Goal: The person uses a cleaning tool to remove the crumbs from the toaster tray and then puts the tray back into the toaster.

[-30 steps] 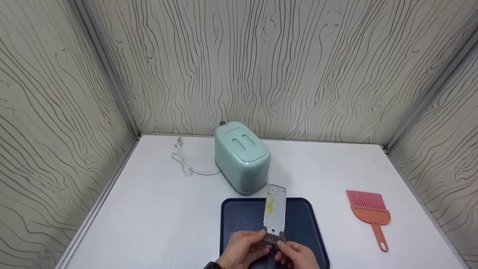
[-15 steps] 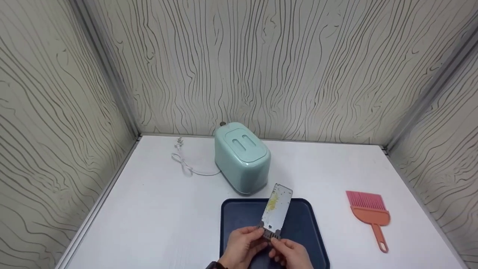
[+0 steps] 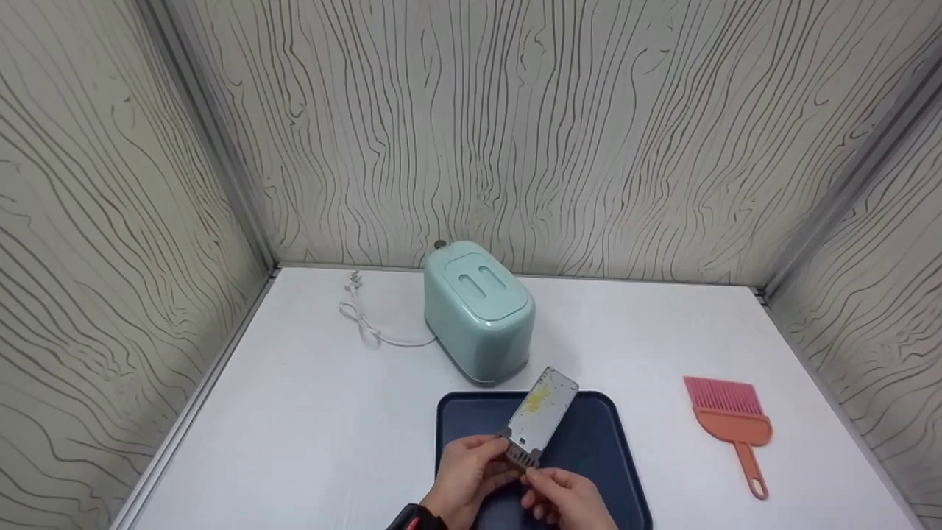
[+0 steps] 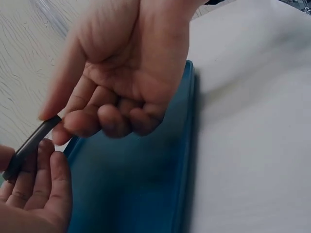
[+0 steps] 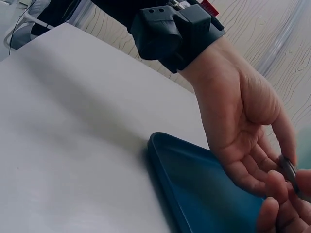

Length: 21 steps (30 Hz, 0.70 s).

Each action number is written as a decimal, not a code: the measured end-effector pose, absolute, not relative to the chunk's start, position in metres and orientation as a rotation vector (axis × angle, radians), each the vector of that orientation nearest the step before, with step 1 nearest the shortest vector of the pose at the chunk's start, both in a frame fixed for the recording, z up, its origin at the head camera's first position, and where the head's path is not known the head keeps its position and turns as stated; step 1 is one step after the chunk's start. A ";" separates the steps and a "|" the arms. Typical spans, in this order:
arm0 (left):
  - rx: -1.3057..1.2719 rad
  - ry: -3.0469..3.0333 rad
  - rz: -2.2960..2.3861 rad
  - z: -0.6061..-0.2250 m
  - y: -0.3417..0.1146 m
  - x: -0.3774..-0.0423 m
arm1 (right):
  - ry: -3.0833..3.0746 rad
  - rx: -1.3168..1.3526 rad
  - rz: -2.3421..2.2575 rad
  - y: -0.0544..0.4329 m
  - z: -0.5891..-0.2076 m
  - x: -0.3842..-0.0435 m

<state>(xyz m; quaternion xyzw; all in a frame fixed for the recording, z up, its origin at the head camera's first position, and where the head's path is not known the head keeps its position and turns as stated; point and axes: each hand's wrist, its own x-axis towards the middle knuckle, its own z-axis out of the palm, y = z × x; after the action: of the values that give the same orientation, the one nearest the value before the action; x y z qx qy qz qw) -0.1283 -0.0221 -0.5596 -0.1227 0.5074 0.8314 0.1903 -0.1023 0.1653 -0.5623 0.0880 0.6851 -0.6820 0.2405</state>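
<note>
Both hands hold a toaster crumb tray [image 3: 546, 408], a flat silvery metal sheet with a slotted grey end piece [image 3: 521, 455] and yellow crumbs on its face. My left hand [image 3: 465, 475] pinches the left corner of that end piece, thumb on top. At its right corner my right hand [image 3: 568, 499] pinches with thumb and forefinger, the other fingers curled. The sheet's far end points up to the right, over the rim of a dark blue tray [image 3: 592, 456]. In the left wrist view the grey edge [image 4: 33, 145] appears side-on between both hands' fingertips.
A mint-green toaster [image 3: 478, 313] stands behind the blue tray, its white cord [image 3: 397, 342] trailing left. On the right lies an orange brush [image 3: 736, 427] with pink bristles. Patterned panels [image 3: 471, 132] enclose the white table [image 3: 331, 427].
The crumb tray has swung from nearly straight ahead to pointing right, and its face looks more foreshortened. Both hands have shifted slightly left, keeping their grip.
</note>
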 end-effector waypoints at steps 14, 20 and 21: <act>-0.360 1.525 2.358 -0.559 -0.056 -0.142 | 1.933 0.303 -1.914 0.223 -0.542 -0.120; -0.359 1.557 2.344 -0.559 -0.073 -0.146 | 2.133 0.511 -1.902 0.257 -0.535 -0.132; -0.362 1.558 2.336 -0.559 -0.075 -0.146 | 2.166 0.545 -1.891 0.263 -0.535 -0.134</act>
<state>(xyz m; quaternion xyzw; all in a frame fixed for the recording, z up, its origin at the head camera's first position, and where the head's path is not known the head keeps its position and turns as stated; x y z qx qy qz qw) -0.1464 -0.0752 -0.5590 -0.1264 0.5437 0.8152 0.1549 -0.1340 0.2633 -0.5352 0.1852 0.7359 -0.6423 0.1072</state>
